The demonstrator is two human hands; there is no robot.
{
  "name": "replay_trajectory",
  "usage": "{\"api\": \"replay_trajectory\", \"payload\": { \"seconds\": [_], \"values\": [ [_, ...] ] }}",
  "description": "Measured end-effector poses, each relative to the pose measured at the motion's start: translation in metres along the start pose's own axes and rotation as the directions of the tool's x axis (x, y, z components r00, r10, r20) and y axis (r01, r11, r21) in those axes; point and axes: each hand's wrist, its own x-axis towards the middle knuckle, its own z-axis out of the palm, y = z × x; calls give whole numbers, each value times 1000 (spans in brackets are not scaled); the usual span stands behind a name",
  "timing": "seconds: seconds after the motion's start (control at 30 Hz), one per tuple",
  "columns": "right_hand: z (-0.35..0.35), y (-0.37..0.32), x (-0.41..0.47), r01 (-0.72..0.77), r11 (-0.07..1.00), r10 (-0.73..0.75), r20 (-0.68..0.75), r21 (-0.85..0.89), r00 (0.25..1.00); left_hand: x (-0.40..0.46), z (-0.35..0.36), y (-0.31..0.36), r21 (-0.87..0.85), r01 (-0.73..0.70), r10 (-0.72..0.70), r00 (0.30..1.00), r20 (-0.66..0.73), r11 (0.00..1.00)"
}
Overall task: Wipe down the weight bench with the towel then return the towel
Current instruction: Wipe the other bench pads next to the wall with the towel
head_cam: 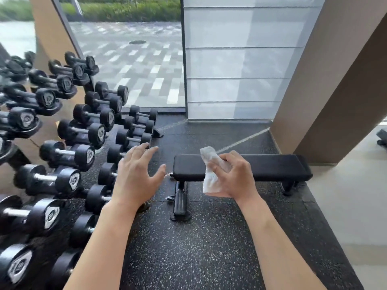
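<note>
White towel [211, 170], crumpled, gripped in the curled fingers of the right hand [232, 176], in front of the black weight bench [272, 166] and hiding part of its pad. Left hand [136, 174] open, fingers spread, holding nothing. Dumbbell rack [62, 132] cut off at left.

One weight bench [272, 167], one white towel [211, 170], two hands, and roughly twenty-odd dumbbells [81, 132], blurred leftward.

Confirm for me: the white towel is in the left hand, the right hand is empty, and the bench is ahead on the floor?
Hands swapped. The head view shows the right hand gripping the white towel; the left hand is empty, fingers spread. The bench is ahead on the floor.
</note>
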Motion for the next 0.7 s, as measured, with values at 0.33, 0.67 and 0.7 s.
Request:
{"api": "replay_trajectory", "payload": {
  "seconds": [0.33,0.67,0.7],
  "values": [
    [59,15,88,9,998,-9,3,54,1000,86,17,-42,3,38,-38,999,-7,999],
    [146,-6,187,-5,1000,5,10,-28,1000,219,26,-126,-111,-30,36,998,58,993],
    [152,-8,196,-14,999,13,-4,-31,1000,233,26,-132,-120,-43,51,997,62,992]
  ]
}}
